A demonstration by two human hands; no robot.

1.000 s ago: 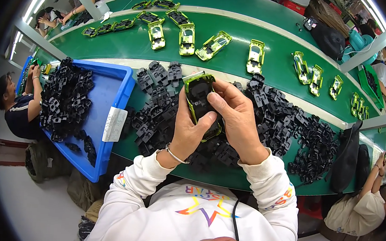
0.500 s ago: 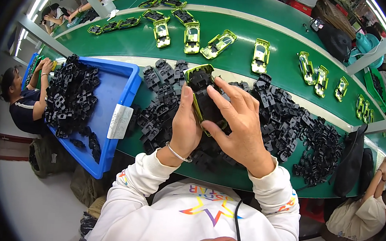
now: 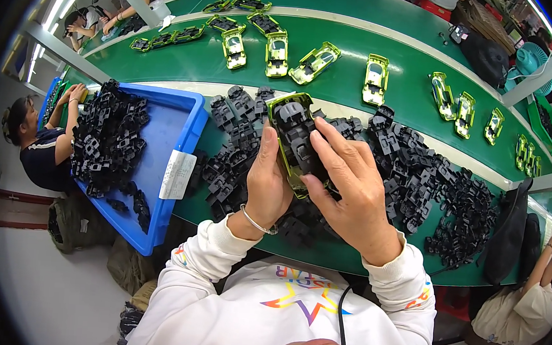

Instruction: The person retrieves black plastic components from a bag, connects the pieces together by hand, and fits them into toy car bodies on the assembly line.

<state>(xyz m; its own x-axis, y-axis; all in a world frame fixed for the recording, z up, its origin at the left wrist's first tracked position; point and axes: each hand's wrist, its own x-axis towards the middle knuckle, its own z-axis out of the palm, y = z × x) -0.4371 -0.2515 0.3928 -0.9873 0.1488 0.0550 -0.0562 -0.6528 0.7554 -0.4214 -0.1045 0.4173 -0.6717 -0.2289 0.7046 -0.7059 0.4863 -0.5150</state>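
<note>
Between my hands, above the green table, is a lime-green toy car body (image 3: 283, 102) with its hollow underside up. A black plastic insert (image 3: 300, 142) sits inside it. My left hand (image 3: 267, 188) grips the body along its left side, thumb pointing up the edge. On the right side, my right hand (image 3: 357, 190) holds it too, with fingers and thumb pressed on the black insert and the rim. Piles of black plastic inserts (image 3: 227, 172) lie under and around both hands. Some of the insert's right part is hidden by my right fingers.
At the left, a blue tray (image 3: 174, 129) holds more black inserts. A pile of small black parts (image 3: 460, 223) lies at right. Beyond a pale ledge, several lime car bodies (image 3: 375, 80) lie on a green belt (image 3: 341, 90). Co-workers sit at both sides, including one person (image 3: 47, 154) beyond the tray.
My right hand has shifted slightly right and down, uncovering more of the black insert. Its thumb and fingers remain on the car body. The whole view has shifted slightly.
</note>
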